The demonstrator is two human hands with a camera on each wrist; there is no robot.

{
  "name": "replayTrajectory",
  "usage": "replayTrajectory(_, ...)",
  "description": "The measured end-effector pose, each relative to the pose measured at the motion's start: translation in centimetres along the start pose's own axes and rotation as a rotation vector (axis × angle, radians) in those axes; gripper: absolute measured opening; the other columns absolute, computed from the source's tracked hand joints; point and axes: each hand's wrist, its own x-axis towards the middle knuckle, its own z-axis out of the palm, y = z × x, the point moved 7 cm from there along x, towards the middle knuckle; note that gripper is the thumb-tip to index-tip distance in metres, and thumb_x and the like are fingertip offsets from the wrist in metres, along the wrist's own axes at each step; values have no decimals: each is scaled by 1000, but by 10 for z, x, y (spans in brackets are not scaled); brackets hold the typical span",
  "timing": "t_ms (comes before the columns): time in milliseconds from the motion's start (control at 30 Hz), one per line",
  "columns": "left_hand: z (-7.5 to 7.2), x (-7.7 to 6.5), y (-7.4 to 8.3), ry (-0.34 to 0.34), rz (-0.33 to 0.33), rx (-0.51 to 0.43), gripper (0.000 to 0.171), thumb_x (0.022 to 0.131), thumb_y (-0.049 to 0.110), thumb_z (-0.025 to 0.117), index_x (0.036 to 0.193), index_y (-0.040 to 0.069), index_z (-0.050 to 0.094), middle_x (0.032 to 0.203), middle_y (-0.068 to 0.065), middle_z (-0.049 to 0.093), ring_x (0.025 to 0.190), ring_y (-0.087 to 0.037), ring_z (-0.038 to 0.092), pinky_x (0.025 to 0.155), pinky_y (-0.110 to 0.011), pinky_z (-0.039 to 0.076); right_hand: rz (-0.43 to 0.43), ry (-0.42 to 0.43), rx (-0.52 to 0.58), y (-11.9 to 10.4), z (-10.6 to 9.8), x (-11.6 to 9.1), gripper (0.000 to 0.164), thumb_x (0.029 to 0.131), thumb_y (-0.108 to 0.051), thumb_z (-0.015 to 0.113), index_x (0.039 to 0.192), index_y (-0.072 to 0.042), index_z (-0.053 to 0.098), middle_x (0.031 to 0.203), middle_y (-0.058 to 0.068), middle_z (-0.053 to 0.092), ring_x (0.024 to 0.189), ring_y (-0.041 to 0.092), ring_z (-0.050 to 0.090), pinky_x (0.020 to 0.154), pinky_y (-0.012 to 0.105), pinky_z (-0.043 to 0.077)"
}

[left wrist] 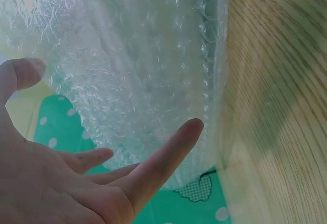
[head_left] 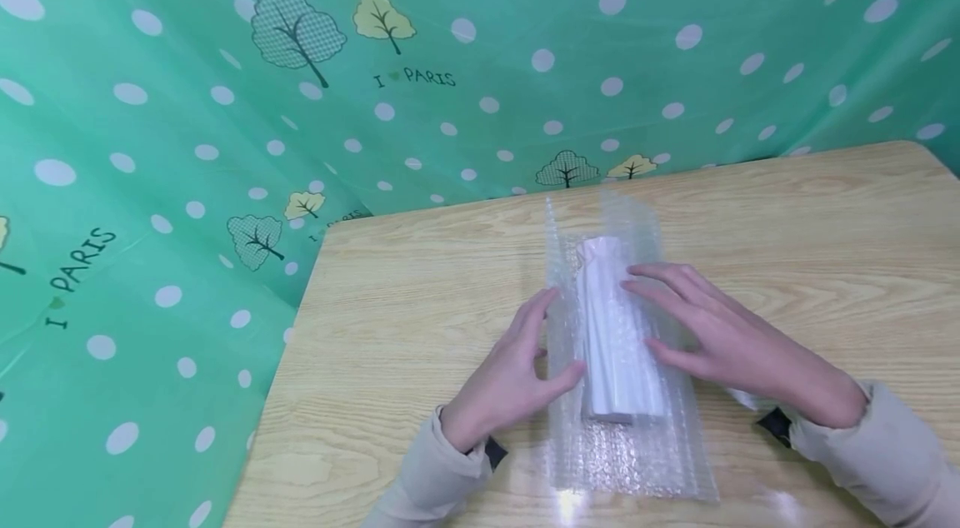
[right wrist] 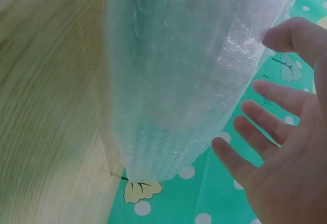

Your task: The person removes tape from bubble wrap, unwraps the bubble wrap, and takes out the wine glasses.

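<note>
A sheet of clear bubble wrap [head_left: 600, 461] lies lengthwise on the table, its long sides raised around a white, ribbed, elongated object [head_left: 617, 336] whose kind I cannot tell. My left hand [head_left: 506, 378] is at the wrap's left side, fingers spread and slightly bent, thumb over its edge. On the other side, my right hand [head_left: 712, 336] has its fingertips against the wrap. The left wrist view shows the left hand's fingers [left wrist: 168, 150] extended along the bubbled surface [left wrist: 148, 70]. In the right wrist view, loosely spread fingers [right wrist: 235, 160] are beside the wrap [right wrist: 173, 75].
The wooden table [head_left: 405, 311] reaches out on both sides of the wrap. Behind and to the left hangs a green cloth [head_left: 450, 62] with white dots and tree prints, meeting the table's far edge. Light glares near the front.
</note>
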Motion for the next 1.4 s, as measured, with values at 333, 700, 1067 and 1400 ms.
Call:
replayTrajectory(333,-4,0,-2,0,-14,-22,85,84,39,60,146,36,1,151,13,10,112,-22,52,87,-39,48,-50,-10,-10,-3,1,-1,71,73,-18,60,141,-16,38,145,5,32,130,23,30,101,42,35)
replayTrajectory(700,-8,-3,-10,0,-52,-105,85,83,26,59,146,38,3,147,13,18,97,-24,59,78,-31,52,-23,-71,-9,0,2,-3,70,72,-12,55,139,-23,40,148,3,26,130,23,26,91,42,38)
replayTrajectory(1067,-11,-7,-20,-18,-133,-173,85,82,23,58,142,47,3,147,6,25,100,-25,59,72,-27,52,34,-67,9,4,-4,-10,59,79,-3,47,135,-23,45,148,2,25,129,18,27,88,29,37)
replayTrajectory(1400,-16,-9,-25,2,-45,-201,83,84,22,60,146,36,7,149,15,16,118,-22,47,81,-26,50,112,-54,42,11,-10,-15,40,93,-16,51,132,-18,48,145,3,29,126,22,30,91,48,40)
